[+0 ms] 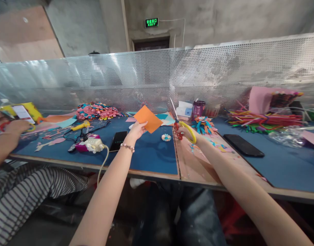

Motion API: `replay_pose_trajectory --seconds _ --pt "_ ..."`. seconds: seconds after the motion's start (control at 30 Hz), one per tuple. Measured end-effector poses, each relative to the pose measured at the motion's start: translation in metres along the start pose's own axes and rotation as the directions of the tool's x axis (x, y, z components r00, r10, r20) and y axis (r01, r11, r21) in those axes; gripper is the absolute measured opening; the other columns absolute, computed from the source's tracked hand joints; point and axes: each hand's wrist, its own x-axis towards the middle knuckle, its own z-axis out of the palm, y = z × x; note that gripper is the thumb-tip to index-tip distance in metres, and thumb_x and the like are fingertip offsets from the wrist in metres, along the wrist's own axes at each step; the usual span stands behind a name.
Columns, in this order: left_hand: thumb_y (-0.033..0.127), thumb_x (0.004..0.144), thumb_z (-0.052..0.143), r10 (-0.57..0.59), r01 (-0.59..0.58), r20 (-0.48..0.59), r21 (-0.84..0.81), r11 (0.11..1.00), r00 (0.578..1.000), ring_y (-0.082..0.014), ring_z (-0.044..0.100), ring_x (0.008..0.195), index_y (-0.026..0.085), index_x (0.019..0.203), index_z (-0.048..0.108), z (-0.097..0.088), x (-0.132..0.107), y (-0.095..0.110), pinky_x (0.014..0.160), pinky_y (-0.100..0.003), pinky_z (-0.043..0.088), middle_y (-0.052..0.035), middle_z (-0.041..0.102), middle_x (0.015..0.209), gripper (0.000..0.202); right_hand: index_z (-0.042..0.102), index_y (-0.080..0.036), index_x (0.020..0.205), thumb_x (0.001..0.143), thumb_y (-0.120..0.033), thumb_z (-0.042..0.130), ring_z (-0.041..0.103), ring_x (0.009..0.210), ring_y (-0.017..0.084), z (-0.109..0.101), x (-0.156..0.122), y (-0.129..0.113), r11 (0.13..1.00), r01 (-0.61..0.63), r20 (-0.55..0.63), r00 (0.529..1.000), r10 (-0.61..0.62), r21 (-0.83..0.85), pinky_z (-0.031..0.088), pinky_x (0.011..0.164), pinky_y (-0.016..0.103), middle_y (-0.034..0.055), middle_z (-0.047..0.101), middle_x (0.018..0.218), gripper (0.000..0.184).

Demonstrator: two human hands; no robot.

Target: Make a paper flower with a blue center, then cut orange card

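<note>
Pretty even indoor light, with glare on the perforated metal screen [210, 75]. Edges bend fisheye-style. Far stuff looks soft.

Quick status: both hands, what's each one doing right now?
Left hand: closed, pinching the orange paper by its lower edge, above the table.
Right hand: closed on the yellow-handled scissors, blades pointing up.

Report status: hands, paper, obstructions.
Left hand pinching orange paper sheet, held above the blue mat. Right hand holding yellow-handled scissors, blades up, clear of the sheet. Nothing between them.
</note>
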Motion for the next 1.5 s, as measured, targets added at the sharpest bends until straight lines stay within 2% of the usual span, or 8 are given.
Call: replay_pose_trajectory --seconds 0.27,0.4,0.5,0.57,0.77,1.07,1.23,1.5 --pt "0.008 0.082 0.066 0.021 -0.022 -0.051 -0.004 1.0 0.998 -0.0206 0.07 0.097 0.016 0.113 0.062 -0.002 0.004 -0.002 0.09 -0.034 0.055 -0.0126 0.072 0.109 0.033 0.063 -0.013 0.111 0.094 -0.039 0.059 0.064 0.093 0.021 0.001 0.005 0.006 0.969 -0.006 0.033 0.999 0.015 -0.245 0.055 0.081 0.037 0.0051 0.064 0.109 0.031" --pt "0.0 0.077 0.066 0.014 -0.014 -0.026 -0.001 1.0 1.0 -0.0214 0.071 0.096 0.017 0.114 0.062 0.0 0.001 0.0 0.091 -0.036 0.055 -0.0121 0.073 0.107 0.041 0.065 -0.014 0.097 0.094 -0.041 0.058 0.063 0.085 0.019 0.0 0.004 0.008 0.934 0.029 0.01 1.0 -0.027 -0.357 0.051 0.078 0.034 0.004 0.066 0.096 0.028" --pt "-0.004 0.074 0.065 0.031 -0.031 -0.022 -0.012 0.999 0.999 -0.0205 0.071 0.096 0.017 0.118 0.061 0.002 -0.001 0.001 0.093 -0.034 0.054 -0.0109 0.073 0.107 0.049 0.064 -0.016 0.08 0.091 -0.039 0.057 0.062 0.075 0.021 0.002 0.004 0.011 0.908 0.06 0.003 0.998 -0.064 -0.415 0.045 0.07 0.031 0.0061 0.068 0.079 0.027" --pt "-0.004 0.073 0.065 0.05 -0.051 -0.022 -0.024 0.998 0.998 -0.0201 0.07 0.099 0.018 0.12 0.06 0.003 -0.001 0.002 0.094 -0.033 0.054 -0.01 0.073 0.108 0.053 0.063 -0.017 0.076 0.091 -0.038 0.054 0.062 0.073 0.023 0.004 0.003 0.012 0.898 0.077 0.001 0.996 -0.085 -0.433 0.042 0.066 0.029 0.0083 0.069 0.076 0.028" --pt "-0.006 0.076 0.061 0.104 -0.106 -0.039 -0.058 0.993 0.994 -0.0176 0.069 0.101 0.018 0.115 0.063 0.004 0.0 0.003 0.095 -0.029 0.053 -0.0082 0.072 0.111 0.046 0.069 -0.017 0.087 0.088 -0.03 0.057 0.064 0.08 0.024 0.003 -0.001 0.008 0.906 0.104 0.031 0.995 -0.1 -0.411 0.043 0.069 0.027 0.0088 0.074 0.088 0.018" --pt "-0.007 0.077 0.061 0.137 -0.141 -0.049 -0.089 0.986 0.989 -0.0194 0.067 0.108 0.019 0.12 0.06 0.009 -0.006 0.008 0.098 -0.032 0.052 -0.0076 0.073 0.112 0.05 0.073 -0.017 0.097 0.089 -0.031 0.056 0.064 0.075 0.024 0.001 -0.006 -0.001 0.916 0.127 0.06 0.992 -0.112 -0.38 0.043 0.066 0.028 0.007 0.074 0.086 0.024" --pt "-0.007 0.079 0.06 0.137 -0.145 -0.078 -0.109 0.983 0.987 -0.019 0.068 0.106 0.016 0.116 0.062 0.01 -0.006 0.009 0.099 -0.032 0.051 -0.0088 0.073 0.111 0.044 0.074 -0.017 0.102 0.089 -0.031 0.057 0.064 0.073 0.025 0.0 -0.006 -0.001 0.921 0.133 0.067 0.991 -0.116 -0.366 0.044 0.066 0.028 0.0068 0.075 0.086 0.026" --pt "-0.005 0.078 0.062 0.131 -0.132 -0.012 -0.13 0.983 0.991 -0.0177 0.07 0.102 0.016 0.112 0.063 0.009 -0.003 0.004 0.1 -0.032 0.051 -0.0088 0.072 0.111 0.04 0.073 -0.017 0.101 0.09 -0.032 0.058 0.066 0.078 0.022 0.002 -0.007 -0.003 0.919 0.182 0.113 0.982 -0.152 -0.349 0.049 0.073 0.028 0.0048 0.074 0.09 0.024"
